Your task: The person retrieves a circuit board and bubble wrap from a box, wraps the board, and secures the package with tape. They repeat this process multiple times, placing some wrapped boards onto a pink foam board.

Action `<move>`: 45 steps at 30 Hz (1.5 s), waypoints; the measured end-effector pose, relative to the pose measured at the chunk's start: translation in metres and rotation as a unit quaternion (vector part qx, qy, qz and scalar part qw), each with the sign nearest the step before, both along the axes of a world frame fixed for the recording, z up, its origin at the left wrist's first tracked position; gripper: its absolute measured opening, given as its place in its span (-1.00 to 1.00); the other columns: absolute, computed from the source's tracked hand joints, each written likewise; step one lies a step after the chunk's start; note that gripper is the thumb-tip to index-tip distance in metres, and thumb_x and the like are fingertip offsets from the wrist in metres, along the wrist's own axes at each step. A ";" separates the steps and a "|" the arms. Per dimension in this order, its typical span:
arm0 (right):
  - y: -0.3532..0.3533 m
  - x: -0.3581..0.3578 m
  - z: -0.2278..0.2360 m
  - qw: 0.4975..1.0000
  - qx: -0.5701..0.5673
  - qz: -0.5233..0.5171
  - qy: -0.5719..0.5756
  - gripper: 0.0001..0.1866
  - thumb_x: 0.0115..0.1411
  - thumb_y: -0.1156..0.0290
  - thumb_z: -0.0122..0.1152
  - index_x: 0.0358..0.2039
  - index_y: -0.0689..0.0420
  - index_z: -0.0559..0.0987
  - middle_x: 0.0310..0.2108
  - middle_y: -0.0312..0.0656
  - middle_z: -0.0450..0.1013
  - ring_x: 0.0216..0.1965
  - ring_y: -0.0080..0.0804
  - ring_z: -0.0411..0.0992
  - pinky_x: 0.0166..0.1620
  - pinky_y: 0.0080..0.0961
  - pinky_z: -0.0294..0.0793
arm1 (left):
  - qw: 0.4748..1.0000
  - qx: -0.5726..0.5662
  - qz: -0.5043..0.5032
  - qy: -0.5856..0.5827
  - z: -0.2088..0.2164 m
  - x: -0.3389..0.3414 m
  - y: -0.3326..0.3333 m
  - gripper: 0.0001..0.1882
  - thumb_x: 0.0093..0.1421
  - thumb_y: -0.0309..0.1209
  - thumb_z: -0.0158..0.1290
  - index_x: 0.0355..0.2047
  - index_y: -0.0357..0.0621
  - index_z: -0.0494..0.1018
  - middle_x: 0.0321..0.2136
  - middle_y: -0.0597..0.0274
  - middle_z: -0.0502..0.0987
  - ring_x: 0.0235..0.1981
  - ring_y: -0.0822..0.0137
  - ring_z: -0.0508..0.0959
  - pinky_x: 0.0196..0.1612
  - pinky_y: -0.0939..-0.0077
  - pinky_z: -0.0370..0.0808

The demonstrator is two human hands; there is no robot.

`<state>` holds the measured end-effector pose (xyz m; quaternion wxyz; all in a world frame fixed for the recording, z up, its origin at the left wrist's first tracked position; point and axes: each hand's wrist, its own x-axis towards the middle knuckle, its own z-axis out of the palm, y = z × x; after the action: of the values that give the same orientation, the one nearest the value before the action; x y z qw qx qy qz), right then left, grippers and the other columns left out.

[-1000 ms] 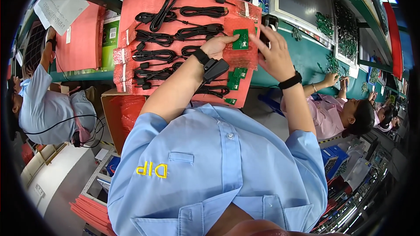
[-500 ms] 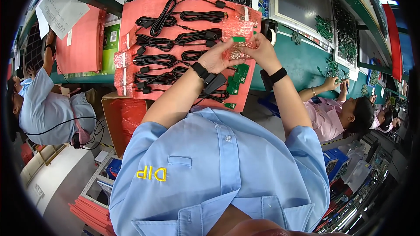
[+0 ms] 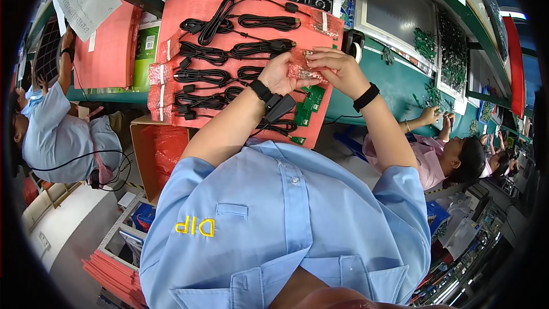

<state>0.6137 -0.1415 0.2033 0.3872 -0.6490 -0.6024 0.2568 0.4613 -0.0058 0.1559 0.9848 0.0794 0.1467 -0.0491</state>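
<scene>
Between my two hands is a piece of clear bubble wrap, looking reddish over the sheet beneath. My left hand grips its left side, and my right hand pinches its right side with bent fingers. Whatever lies inside the wrap is hidden now. Below the hands, several green circuit boards rest on the pink foam sheet. Coiled black cables lie in rows on that sheet, left of my hands. Several wrapped bundles line its left edge, and another wrapped piece lies at the upper right.
A roll of tape stands at the sheet's right edge on the green table. A framed tray sits beyond. Co-workers work at left and right. An open box with red plastic stands below the table.
My right hand has turned over the bubble wrap and come lower, its fingers now folded across it. The green board seen between my hands earlier is covered. My hands are slightly lower.
</scene>
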 end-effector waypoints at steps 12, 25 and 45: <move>-0.064 0.027 -0.047 0.882 0.138 -0.325 0.313 -0.78 0.20 0.32 0.07 -0.24 0.14 0.59 -0.21 -0.18 0.52 -0.08 -0.32 0.43 -0.06 -0.40 0.41 | 0.987 0.133 -0.031 0.088 0.011 0.011 0.008 -0.67 0.28 -0.39 -0.11 0.04 -0.23 0.28 -0.02 0.06 0.40 -0.03 0.26 0.47 0.01 0.42 0.52; -0.092 0.005 -0.122 0.716 -0.060 -0.531 0.450 -0.75 0.15 0.26 0.16 -0.38 0.20 0.61 -0.24 -0.28 0.50 0.02 -0.41 0.31 0.09 -0.45 0.17 | 0.988 0.092 -0.074 0.097 -0.003 0.014 0.029 -0.71 0.28 -0.44 -0.11 0.00 -0.19 0.33 -0.08 0.19 0.46 -0.06 0.29 0.49 0.03 0.41 0.50; 0.003 -0.061 -0.025 0.881 0.083 -0.354 0.303 -0.59 0.15 0.45 0.15 0.03 0.27 0.40 -0.51 -0.20 0.47 -0.49 -0.61 0.41 -0.38 -0.72 0.40 | 0.943 0.302 0.029 0.133 -0.010 0.024 0.000 -0.76 0.23 -0.60 -0.15 -0.09 -0.25 0.35 -0.14 0.15 0.47 -0.14 0.26 0.52 -0.05 0.37 0.53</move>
<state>0.5525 -0.1385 0.1781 0.6686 -0.6748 -0.2048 0.2358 0.4854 -0.0056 0.1459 0.8871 0.3617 0.2865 0.0159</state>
